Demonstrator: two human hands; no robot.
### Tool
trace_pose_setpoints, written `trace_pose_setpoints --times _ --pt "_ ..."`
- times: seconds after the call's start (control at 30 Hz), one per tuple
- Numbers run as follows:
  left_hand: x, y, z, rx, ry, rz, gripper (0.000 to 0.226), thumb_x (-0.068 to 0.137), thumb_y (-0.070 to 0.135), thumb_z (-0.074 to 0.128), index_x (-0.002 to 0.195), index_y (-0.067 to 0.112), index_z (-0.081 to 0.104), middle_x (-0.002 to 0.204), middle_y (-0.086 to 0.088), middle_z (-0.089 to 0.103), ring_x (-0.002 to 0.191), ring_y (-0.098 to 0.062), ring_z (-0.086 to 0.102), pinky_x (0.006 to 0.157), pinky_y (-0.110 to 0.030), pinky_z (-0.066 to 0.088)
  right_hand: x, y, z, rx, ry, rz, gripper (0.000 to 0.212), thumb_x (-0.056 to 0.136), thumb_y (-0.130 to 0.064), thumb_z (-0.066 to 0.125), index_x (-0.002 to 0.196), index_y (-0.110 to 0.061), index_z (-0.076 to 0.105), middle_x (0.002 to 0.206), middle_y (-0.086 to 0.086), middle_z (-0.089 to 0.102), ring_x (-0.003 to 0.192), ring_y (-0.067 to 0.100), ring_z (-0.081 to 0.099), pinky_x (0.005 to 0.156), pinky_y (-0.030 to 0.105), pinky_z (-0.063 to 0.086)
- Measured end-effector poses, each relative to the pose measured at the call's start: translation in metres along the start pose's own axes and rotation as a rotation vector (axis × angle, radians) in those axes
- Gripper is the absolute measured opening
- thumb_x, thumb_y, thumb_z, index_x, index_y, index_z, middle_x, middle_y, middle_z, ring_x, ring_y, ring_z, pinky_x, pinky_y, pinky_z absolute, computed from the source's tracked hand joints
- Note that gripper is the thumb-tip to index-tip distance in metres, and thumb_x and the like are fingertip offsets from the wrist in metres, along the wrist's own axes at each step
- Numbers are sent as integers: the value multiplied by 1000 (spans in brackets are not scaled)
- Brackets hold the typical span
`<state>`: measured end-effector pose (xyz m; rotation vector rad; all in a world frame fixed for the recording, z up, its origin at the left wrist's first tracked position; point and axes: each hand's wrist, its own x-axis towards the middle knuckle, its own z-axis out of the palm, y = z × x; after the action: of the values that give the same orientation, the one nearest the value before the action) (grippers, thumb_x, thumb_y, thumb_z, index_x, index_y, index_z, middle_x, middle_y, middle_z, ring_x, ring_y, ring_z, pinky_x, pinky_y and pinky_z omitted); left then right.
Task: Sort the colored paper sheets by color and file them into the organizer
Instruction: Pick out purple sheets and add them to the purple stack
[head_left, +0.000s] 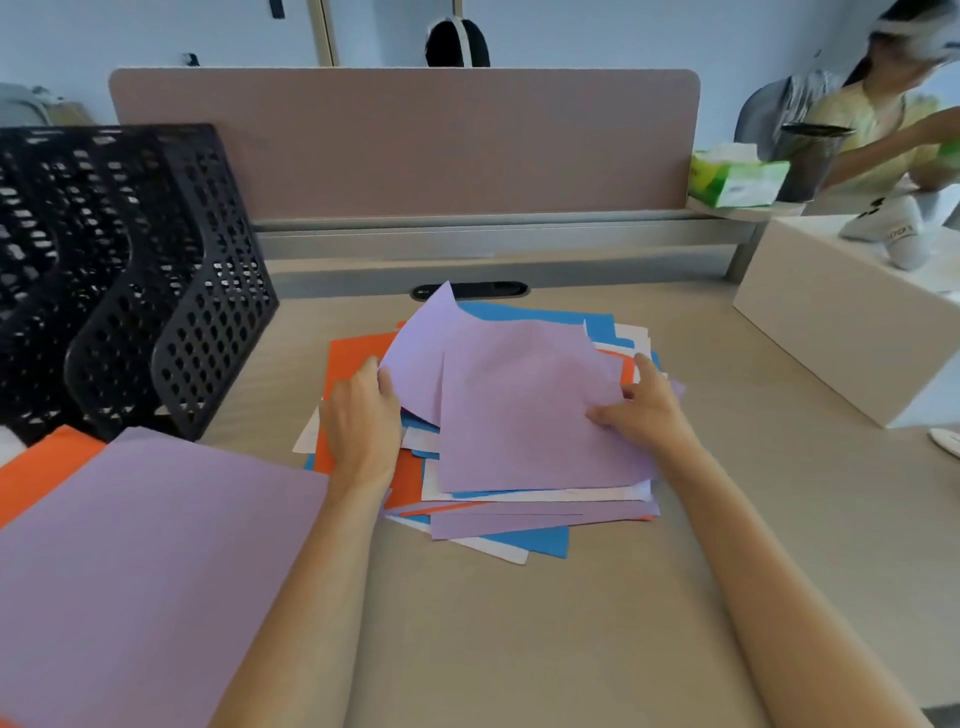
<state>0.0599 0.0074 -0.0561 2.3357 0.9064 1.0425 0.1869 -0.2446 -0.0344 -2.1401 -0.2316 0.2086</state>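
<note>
A mixed pile of paper sheets (524, 512) in purple, blue, orange and white lies mid-desk. On top sits a purple sheet (524, 410), and a second purple sheet (421, 343) curls up behind it. My left hand (361, 415) pinches the left edge of that curled purple sheet. My right hand (641, 410) holds the right edge of the top purple sheet, thumb on its face. A sorted purple sheet (145, 571) lies at front left over an orange sheet (41, 462). The black mesh organizer (135, 270) stands at the left.
A pink desk divider (405, 140) closes the back. A white box (841, 322) sits at the right, with a tissue box (737, 176) and a mesh pen cup (810, 161) behind it. Another person (883, 104) leans in at far right.
</note>
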Motion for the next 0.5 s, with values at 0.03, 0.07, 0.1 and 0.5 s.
trace_pose_setpoints --times 0.03,0.07,0.1,0.5 --pt "4 -3 -4 56 11 28 17 97 10 41 83 7 52 71 -18 55 70 -41 48 60 -41 32 3 0 -7 57 -27 45 74 76 -9 77 137 -13 35 106 7 58 104 30 60 87 42 51" --pt "8 -5 -9 99 23 47 16 95 6 42 97 8 58 80 -21 61 76 -42 52 61 -42 34 6 0 -15 111 -57 82 81 77 -6 77 143 -10 30 110 9 59 106 31 61 90 43 51" --pt "13 -9 -13 135 23 47 25 93 4 42 109 11 60 89 -21 64 82 -43 55 63 -43 37 9 1 -23 127 -89 105 85 77 -5 77 147 -9 28 117 10 61 107 31 61 93 44 50" --pt "82 -10 -6 -597 -460 -531 26 98 13 40 101 9 65 94 -10 65 85 -25 63 61 -29 56 50 -16 -18 -73 -195 -160 8 88 -9 64 87 -14 69 89 2 67 84 16 59 76 25 50"
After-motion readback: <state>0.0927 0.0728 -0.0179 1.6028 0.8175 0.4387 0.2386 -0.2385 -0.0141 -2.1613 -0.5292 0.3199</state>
